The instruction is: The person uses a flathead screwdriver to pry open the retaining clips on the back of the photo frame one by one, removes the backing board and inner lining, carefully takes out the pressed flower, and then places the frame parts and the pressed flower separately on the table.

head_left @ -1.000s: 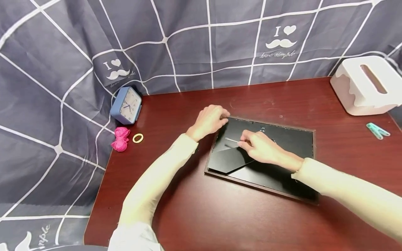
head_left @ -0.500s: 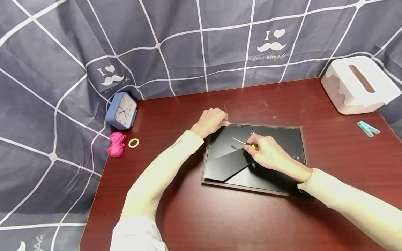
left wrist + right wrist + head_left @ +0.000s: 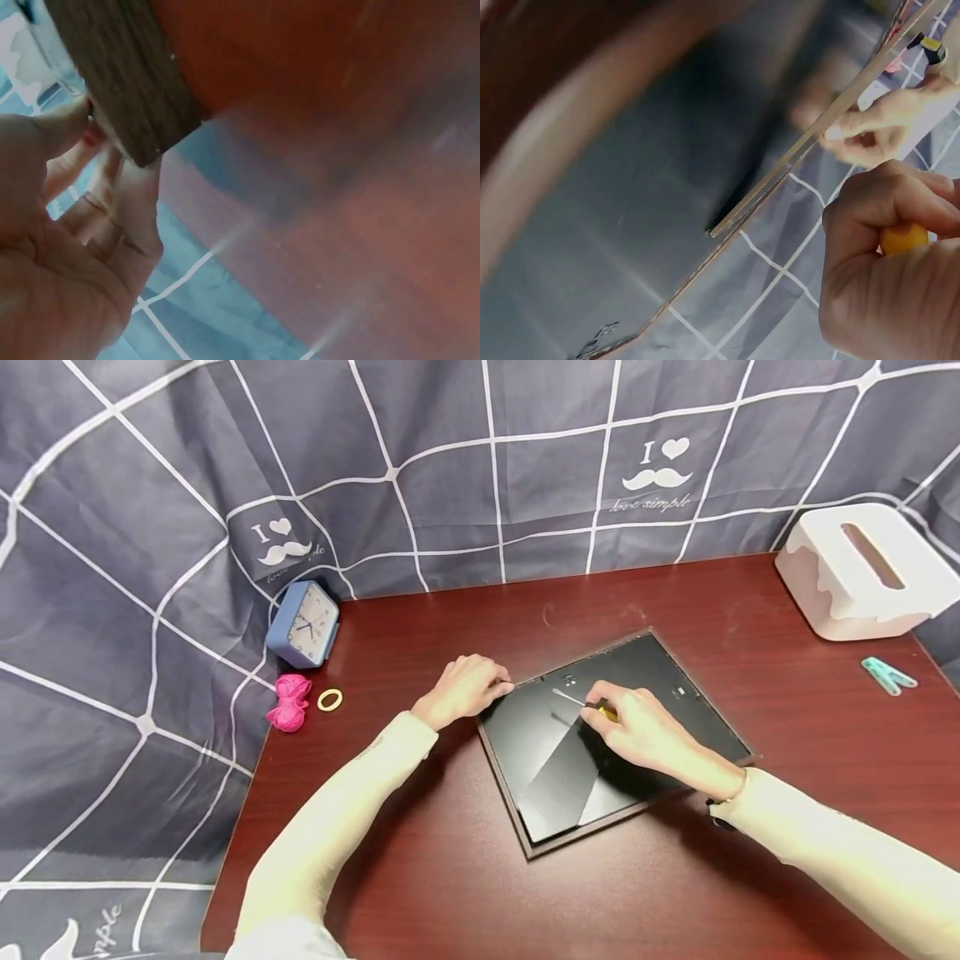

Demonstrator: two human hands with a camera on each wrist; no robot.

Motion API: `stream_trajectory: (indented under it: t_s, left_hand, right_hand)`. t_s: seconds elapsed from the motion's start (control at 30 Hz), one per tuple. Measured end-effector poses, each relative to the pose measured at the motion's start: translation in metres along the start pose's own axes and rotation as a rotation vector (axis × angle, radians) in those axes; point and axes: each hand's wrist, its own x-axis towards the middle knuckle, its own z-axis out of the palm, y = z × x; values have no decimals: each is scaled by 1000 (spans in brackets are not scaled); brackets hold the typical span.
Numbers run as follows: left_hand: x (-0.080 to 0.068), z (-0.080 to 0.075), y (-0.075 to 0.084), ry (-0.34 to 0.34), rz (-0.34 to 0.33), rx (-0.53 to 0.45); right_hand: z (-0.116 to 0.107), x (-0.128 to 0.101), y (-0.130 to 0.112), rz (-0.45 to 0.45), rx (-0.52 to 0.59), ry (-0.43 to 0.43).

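A picture frame (image 3: 517, 739) lies back side up on the table, turned at an angle, with a black backing and a fold-out stand leg (image 3: 558, 785). My left hand (image 3: 465, 689) grips its far left corner; in the left wrist view, thumb and fingers pinch the brown wooden frame edge (image 3: 124, 79). Over the backing, my right hand (image 3: 637, 727) holds a small screwdriver (image 3: 570, 697), its thin metal shaft pointing left. The yellow handle (image 3: 902, 238) pokes out of the curled fingers in the right wrist view; most of it is hidden.
On the left stand a blue alarm clock (image 3: 303, 624), a pink yarn skein (image 3: 288, 702) and a pale yellow ring (image 3: 329, 700). A white tissue box (image 3: 862, 577) and a teal clothespin (image 3: 888, 676) are at the right. A grey curtain (image 3: 450, 468) hangs behind the table.
The picture frame has turned on the table, its right end swinging away and its near left corner coming closer. My left hand moved with its corner; the right hand keeps the screwdriver.
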Motion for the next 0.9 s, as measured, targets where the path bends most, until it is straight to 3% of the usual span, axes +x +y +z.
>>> stream_trajectory:
  t_s: [0.07,0.17,0.23,0.37,0.53,0.7,0.77,0.8,0.9]
  left_hand:
    - [-9,5,-2,-4,-16,-35]
    - [-22,22,-9,42,-11,-62]
    - [-38,9,13,40,-43,-79]
    - [-57,23,24,65,-82,-146]
    - [-67,57,27,57,-184,-224]
    - [-81,52,55,-56,-333,-352]
    - [-88,35,74,-95,-385,-413]
    - [-90,38,77,-90,-388,-422]
    - [-95,22,91,-106,-416,-459]
  right_hand:
    - [0,-1,-2,1,-4,-1]
    - [0,-1,-6,9,-6,-17]
    - [2,-1,-9,17,-12,-36]
    - [5,0,-17,12,-27,-73]
    - [14,4,-24,-3,-36,-146]
    - [27,12,-23,-12,-74,-220]
    - [39,18,-6,-25,-103,-231]
    - [46,21,5,-34,-119,-233]
    - [63,27,32,-69,-159,-222]
